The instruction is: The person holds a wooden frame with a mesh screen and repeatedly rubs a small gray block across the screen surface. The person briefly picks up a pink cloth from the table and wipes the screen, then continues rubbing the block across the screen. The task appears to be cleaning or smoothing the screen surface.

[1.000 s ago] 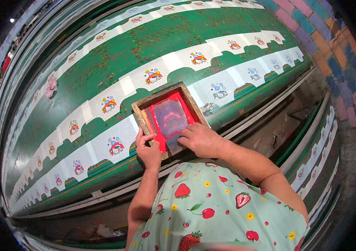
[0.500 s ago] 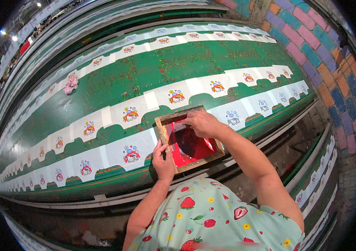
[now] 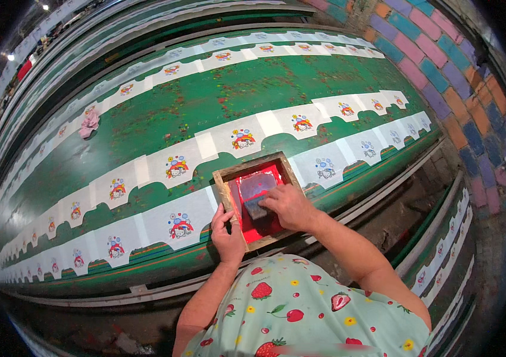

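Note:
A wooden-framed printing screen (image 3: 252, 165) lies over the near row of white pieces at the edge of the green table. Red ink (image 3: 262, 228) covers much of its mesh, and a paler patch shows toward its far end. My left hand (image 3: 227, 241) grips the left side of the frame, fingers curled against the wood. Inside the frame, my right hand (image 3: 291, 208) is closed on a dark, flat squeegee (image 3: 256, 207), whose blade is set on the inky mesh around the middle. Whatever piece lies below the screen is hidden.
Rows of white pieces with colourful cartoon prints (image 3: 244, 140) line the long green table (image 3: 205, 101). Left of the screen the near prints (image 3: 180, 226) carry red; to its right, prints (image 3: 326, 168) look blue and grey. A pink crumpled cloth (image 3: 89, 122) lies at far left.
My right hand has drawn the squeegee from the far end of the screen toward me, to about its middle. My left hand stays on the frame's left side. The view has shifted slightly.

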`<move>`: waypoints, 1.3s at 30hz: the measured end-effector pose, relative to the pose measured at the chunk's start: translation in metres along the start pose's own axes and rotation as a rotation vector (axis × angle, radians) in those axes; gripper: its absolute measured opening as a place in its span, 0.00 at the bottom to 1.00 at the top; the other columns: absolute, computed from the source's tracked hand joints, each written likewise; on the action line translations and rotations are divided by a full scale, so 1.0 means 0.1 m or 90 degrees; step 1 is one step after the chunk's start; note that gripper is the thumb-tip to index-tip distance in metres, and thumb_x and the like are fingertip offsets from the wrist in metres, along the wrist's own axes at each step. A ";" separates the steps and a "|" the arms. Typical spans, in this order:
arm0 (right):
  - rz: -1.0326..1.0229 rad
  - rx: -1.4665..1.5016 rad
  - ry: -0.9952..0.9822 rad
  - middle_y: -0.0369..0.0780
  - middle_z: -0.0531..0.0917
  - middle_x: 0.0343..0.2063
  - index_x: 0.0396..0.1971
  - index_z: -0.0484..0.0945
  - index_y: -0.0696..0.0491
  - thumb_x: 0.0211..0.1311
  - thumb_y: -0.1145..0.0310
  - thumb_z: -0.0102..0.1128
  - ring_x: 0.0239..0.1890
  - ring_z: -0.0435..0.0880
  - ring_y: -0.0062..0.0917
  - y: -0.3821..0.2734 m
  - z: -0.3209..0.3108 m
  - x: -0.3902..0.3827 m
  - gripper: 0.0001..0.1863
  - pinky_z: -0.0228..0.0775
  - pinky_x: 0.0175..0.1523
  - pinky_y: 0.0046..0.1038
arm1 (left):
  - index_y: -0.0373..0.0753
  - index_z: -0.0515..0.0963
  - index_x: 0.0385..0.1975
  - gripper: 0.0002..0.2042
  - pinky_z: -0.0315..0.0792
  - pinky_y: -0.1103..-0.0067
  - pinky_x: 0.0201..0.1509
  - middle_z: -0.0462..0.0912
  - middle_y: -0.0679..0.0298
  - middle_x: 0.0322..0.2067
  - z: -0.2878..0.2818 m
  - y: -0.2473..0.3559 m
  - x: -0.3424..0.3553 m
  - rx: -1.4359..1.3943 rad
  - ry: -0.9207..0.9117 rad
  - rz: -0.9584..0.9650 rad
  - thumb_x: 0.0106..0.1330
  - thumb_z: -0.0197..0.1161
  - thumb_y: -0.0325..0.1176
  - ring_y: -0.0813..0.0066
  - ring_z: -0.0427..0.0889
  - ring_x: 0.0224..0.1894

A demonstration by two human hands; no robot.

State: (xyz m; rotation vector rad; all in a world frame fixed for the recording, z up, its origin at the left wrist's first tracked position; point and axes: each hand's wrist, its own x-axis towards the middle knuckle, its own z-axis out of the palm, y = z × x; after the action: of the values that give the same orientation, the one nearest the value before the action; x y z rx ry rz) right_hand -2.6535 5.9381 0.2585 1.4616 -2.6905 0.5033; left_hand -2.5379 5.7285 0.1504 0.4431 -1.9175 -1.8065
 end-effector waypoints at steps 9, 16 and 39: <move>0.029 0.033 -0.059 0.43 0.88 0.51 0.57 0.89 0.52 0.58 0.71 0.72 0.58 0.86 0.44 -0.46 -0.12 -0.56 0.24 0.77 0.66 0.45 | 0.30 0.83 0.60 0.20 0.67 0.63 0.85 0.72 0.40 0.79 0.01 0.06 -0.02 0.057 -0.015 -0.022 0.68 0.67 0.14 0.52 0.72 0.82; 0.029 0.200 0.017 0.44 0.87 0.56 0.55 0.89 0.53 0.62 0.65 0.80 0.62 0.85 0.44 -0.40 -0.23 -0.77 0.22 0.77 0.68 0.46 | 0.36 0.87 0.55 0.21 0.67 0.59 0.83 0.76 0.39 0.76 0.03 0.15 -0.03 0.234 -0.018 0.066 0.60 0.73 0.19 0.43 0.76 0.78; 0.276 0.395 0.318 0.50 0.88 0.58 0.57 0.88 0.55 0.62 0.75 0.77 0.64 0.86 0.46 1.61 -0.60 -2.47 0.22 0.75 0.72 0.45 | 0.35 0.87 0.41 0.14 0.64 0.62 0.85 0.76 0.39 0.77 2.12 0.27 -0.27 0.183 -0.007 0.056 0.57 0.67 0.14 0.46 0.73 0.81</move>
State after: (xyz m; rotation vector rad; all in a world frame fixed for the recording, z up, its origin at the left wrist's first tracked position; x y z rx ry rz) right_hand -2.6561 6.2378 0.2270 0.6350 -2.5092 1.5913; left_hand -2.6266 5.9236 0.1684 0.4363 -2.1790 -1.4860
